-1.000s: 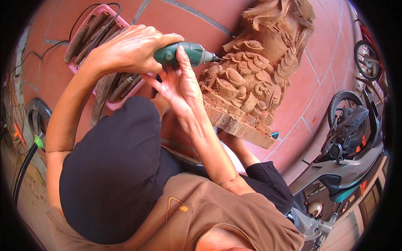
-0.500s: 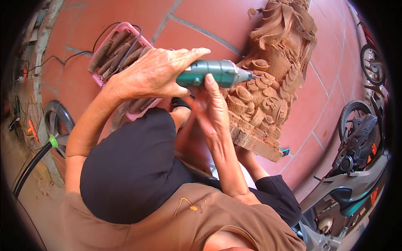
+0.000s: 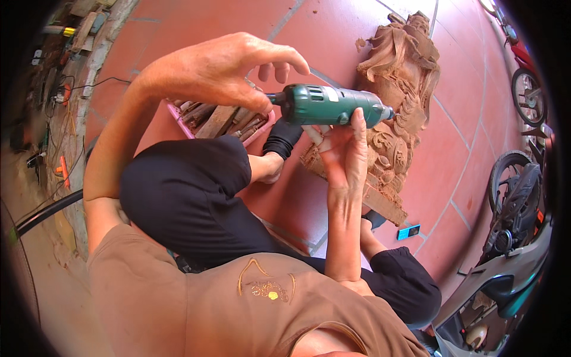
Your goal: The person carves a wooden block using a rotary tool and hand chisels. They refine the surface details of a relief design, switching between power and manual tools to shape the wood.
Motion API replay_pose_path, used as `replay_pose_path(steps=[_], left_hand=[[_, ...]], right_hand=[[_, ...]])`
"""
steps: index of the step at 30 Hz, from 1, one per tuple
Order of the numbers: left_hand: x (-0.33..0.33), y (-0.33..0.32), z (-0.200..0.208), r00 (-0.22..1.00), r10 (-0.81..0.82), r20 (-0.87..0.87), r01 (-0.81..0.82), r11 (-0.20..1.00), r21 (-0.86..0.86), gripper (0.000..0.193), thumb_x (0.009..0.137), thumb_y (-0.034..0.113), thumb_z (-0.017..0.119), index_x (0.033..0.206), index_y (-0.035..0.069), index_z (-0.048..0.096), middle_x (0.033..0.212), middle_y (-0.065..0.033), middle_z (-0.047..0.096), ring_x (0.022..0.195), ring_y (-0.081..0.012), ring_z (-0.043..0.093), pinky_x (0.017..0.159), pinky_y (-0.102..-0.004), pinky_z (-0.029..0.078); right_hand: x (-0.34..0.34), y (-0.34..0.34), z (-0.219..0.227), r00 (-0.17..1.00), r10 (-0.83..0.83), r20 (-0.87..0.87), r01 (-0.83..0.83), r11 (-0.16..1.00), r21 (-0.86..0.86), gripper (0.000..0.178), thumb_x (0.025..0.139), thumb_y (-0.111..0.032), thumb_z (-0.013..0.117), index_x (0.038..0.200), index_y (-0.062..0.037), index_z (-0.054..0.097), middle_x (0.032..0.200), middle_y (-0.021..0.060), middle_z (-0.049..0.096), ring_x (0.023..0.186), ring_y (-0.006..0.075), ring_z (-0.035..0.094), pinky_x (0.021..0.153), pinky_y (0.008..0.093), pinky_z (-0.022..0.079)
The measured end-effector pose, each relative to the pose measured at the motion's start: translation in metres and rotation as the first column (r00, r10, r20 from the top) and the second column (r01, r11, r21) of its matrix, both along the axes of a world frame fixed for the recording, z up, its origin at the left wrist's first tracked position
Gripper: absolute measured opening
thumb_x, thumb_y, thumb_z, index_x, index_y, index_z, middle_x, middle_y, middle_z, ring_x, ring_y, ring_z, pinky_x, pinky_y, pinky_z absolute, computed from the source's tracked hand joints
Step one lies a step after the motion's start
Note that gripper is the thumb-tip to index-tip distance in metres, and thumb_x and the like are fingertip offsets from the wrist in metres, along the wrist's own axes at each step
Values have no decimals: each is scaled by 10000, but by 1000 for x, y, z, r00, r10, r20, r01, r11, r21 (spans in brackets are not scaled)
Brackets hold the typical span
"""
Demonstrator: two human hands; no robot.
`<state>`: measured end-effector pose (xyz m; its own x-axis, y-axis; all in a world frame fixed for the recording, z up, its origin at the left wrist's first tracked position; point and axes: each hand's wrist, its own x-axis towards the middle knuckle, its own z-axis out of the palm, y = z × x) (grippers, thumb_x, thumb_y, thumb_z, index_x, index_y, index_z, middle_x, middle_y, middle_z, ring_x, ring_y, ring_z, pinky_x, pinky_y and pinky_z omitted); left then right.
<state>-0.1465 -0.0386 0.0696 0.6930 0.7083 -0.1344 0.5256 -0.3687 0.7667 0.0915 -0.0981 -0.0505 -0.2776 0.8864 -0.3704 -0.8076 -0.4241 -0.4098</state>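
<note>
I recorded a pink basket (image 3: 262,128); the left hand (image 3: 238,68), fingers apart and curved, behind the green rotary tool (image 3: 315,106); the right hand (image 3: 347,152) pinching it, its nose (image 3: 388,113) overlapping the carved wooden statue (image 3: 397,77), contact undetermined.

Red tiled floor (image 3: 455,134); on it: carved wooden statue (image 3: 401,89), pink plastic basket (image 3: 262,131), blue keypad phone (image 3: 408,232).

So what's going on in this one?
The person's right hand holds a green power tool, its tip pointing toward a brown carved figure; whether they touch is unclear. The left hand, fingers curved and loose, is at the tool's back end. A pink basket sits on the tiled floor, and a blue phone lies near the figure's base.
</note>
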Motion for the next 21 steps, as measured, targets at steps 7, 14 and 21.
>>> replay_pose_path(steps=[7, 14, 21], left_hand=[[3, -36, 49, 960, 101, -260, 3, 929, 371, 414, 749, 130, 709, 1146, 77, 606, 916, -105, 634, 877, -265, 611, 822, -398, 485], [-6, -65, 35, 949, 301, -96, -277, 939, 204, 305, 841, 192, 695, 1109, 62, 633, 902, -122, 665, 898, -258, 628, 842, -381, 481], [-8, -69, 21, 967, 253, 14, -251, 949, 191, 287, 890, 168, 669, 1136, 26, 627, 920, -103, 689, 861, -188, 636, 802, -327, 498]], right_hand=[[-6, -8, 18, 992, -12, -127, 23, 997, 80, 492, 909, -316, 688, 1276, -40, 510, 1286, 166, 582, 1248, 361, 519, 1073, 604, 400], [-27, -16, 14, 975, 12, -223, -11, 1000, 6, 488, 907, -295, 693, 1263, -22, 500, 1289, 177, 566, 1243, 389, 512, 1069, 605, 415], [-25, -23, 17, 976, -1, -218, 0, 1000, -8, 468, 916, -276, 684, 1249, -14, 485, 1255, 177, 571, 1234, 404, 515, 1073, 598, 422]])
